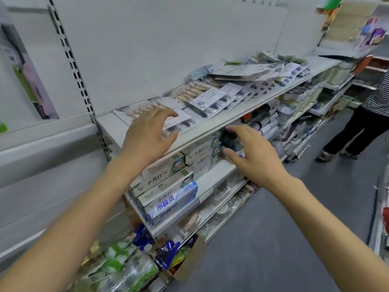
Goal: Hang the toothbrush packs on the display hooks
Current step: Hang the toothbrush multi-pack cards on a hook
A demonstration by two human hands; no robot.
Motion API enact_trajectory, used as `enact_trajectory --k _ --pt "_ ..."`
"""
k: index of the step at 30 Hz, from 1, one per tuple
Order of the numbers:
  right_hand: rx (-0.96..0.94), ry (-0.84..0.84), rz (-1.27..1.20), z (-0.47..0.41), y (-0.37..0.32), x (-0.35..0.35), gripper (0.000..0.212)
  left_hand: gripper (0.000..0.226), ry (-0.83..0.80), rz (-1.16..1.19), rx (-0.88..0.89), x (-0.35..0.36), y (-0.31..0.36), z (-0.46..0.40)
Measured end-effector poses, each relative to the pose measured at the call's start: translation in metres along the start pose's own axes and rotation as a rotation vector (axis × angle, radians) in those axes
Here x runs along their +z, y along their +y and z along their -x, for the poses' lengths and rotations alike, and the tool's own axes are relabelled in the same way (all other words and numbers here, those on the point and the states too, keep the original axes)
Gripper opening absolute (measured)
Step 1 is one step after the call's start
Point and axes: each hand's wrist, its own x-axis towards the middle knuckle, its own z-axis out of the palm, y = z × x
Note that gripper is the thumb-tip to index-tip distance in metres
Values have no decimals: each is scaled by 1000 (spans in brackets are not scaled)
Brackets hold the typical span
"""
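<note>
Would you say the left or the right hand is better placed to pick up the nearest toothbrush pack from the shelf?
Left. The left hand hovers open directly over the nearest toothbrush pack, while the right hand hangs lower, in front of the shelf edge.

Two bare forearms in view, no sleeves showing up to frame edge. Left hand (pixel 147 133) and right hand (pixel 255 153): no gloves, no rings, no watch or wristband. Nails short, unpainted as far as blur allows. Nothing else of wearer's clothing visible.
</note>
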Motion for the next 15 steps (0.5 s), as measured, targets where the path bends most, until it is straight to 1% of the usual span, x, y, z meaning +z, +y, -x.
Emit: enact_trajectory --k 5,8,11,13,15 --pt "-20 -21 -30 -78 37 18 54 42 -26 -102 -127 13 -29 -33" --pt "-35 -19 -30 -129 57 29 53 45 -70 -156 -260 19 -44 -44" --pt "-38 -39 -21 -181 75 41 57 51 -109 -216 -402 23 -50 -49" --pt "-34 -68 35 -214 85 50 60 52 -117 -228 -481 22 -48 -53" --pt "-51 -114 111 -243 94 60 65 47 -127 -213 -568 19 -43 -57"
